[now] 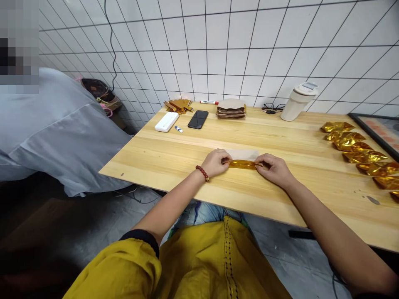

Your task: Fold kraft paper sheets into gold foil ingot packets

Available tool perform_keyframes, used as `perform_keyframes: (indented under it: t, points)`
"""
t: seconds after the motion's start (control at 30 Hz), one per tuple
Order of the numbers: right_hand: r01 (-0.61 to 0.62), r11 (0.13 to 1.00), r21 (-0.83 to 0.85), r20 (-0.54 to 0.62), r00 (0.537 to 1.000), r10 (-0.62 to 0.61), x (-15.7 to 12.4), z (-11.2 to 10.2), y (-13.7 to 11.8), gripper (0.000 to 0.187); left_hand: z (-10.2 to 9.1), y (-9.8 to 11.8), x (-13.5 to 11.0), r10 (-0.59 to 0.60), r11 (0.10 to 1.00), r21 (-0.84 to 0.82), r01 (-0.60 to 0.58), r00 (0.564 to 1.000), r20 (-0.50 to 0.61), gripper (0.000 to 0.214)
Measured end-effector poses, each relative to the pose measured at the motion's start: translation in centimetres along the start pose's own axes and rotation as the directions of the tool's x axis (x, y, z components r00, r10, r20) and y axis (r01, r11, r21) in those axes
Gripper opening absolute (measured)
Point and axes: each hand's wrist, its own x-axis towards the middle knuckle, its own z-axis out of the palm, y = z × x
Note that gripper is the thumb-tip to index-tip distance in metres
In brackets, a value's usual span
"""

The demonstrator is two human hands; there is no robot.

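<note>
A gold foil paper [242,164], rolled or folded into a narrow strip, lies crosswise in front of me with its pale side [241,155] spread flat behind it. My left hand [216,162], with a beaded bracelet on the wrist, pinches the strip's left end. At the right end, the thumb and fingers of my right hand [274,169] close on the same paper. On the right side of the table [174,162] runs a row of several folded gold foil pieces [358,145], twisted and puffed in shape.
Along the back stand a stack of brown paper [231,111], a pile of gold strips [179,106], a phone [198,119], a white power bank [167,122], a marker [209,102], glasses [272,109] and a tumbler [298,101]. A dark frame [375,135] lies far right. A person in grey [59,124] is at left.
</note>
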Motion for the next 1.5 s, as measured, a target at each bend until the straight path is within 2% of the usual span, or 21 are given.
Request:
perform_keyframes:
  t: [0.2,0.4,0.5,0.57,0.67,0.73,0.8,0.87,0.93,0.97,1.03,1.1,1.27,1.5]
  points:
    - [0.105,0.986,-0.125,-0.003,0.994,-0.107,0.0,-0.2,0.1,0.019,-0.2,0.0,-0.1,0.056,0.997,0.051,-0.058,0.998,0.027,0.019]
    - [0.062,0.981,-0.184,-0.005,0.998,-0.064,-0.2,-0.2,-0.1,0.019,-0.6,0.4,-0.2,0.13,0.98,0.141,-0.143,0.987,0.098,0.018]
    - [0.025,0.987,-0.156,-0.004,1.0,-0.026,-0.3,-0.2,-0.5,0.018,-0.5,0.6,-0.4,0.161,0.974,0.145,-0.172,0.983,0.087,0.02]
    - [0.006,0.992,-0.127,-0.006,1.0,-0.007,-0.4,-0.3,-0.7,0.019,-0.4,0.6,-0.4,0.154,0.978,0.138,-0.156,0.988,0.024,0.028]
    - [-0.051,0.996,-0.068,0.007,0.999,0.051,-0.5,-0.3,-1.0,0.022,-0.5,0.6,-0.3,0.079,0.99,0.124,-0.06,0.984,-0.162,0.044]
    - [-0.127,0.992,-0.016,0.021,0.992,0.128,-0.4,-0.4,-1.2,0.026,-0.8,0.8,-0.2,0.02,0.992,0.122,0.018,0.952,-0.304,0.047]
    - [-0.191,0.981,0.036,0.03,0.981,0.19,-0.3,-0.5,-1.5,0.029,-1.2,1.3,-0.3,0.006,0.988,0.144,0.054,0.922,-0.388,0.042]
    - [-0.215,0.974,0.074,0.036,0.976,0.213,-0.2,-0.5,-1.7,0.032,-1.4,2.3,-0.5,0.086,0.982,0.187,-0.026,0.943,-0.32,0.032]
    - [-0.215,0.973,0.089,0.052,0.976,0.211,-0.1,-0.5,-1.9,0.033,-1.2,3.6,-0.8,0.223,0.957,0.215,-0.197,0.969,-0.109,0.028]
    - [-0.211,0.973,0.089,0.059,0.977,0.207,-0.2,-0.4,-1.9,0.033,-0.9,4.1,-0.9,0.277,0.937,0.22,-0.27,0.961,-0.001,0.029]
    - [-0.193,0.978,0.074,0.06,0.98,0.189,-0.2,-0.3,-1.9,0.034,0.0,5.0,-1.0,0.312,0.909,0.242,-0.34,0.939,0.147,0.035]
    - [-0.141,0.989,0.04,0.036,0.99,0.139,-0.3,-0.2,-1.8,0.035,0.8,5.3,-1.0,0.274,0.903,0.274,-0.33,0.936,0.223,0.038]
    - [0.031,0.994,-0.107,0.026,0.999,-0.028,-0.4,-0.1,-1.6,0.035,1.5,4.8,-0.9,0.173,0.919,0.305,-0.249,0.951,0.255,0.039]
    - [0.207,0.957,-0.203,0.094,0.977,-0.191,-0.5,0.1,-1.3,0.028,1.6,4.6,-1.0,0.18,0.923,0.295,-0.247,0.955,0.235,0.04]
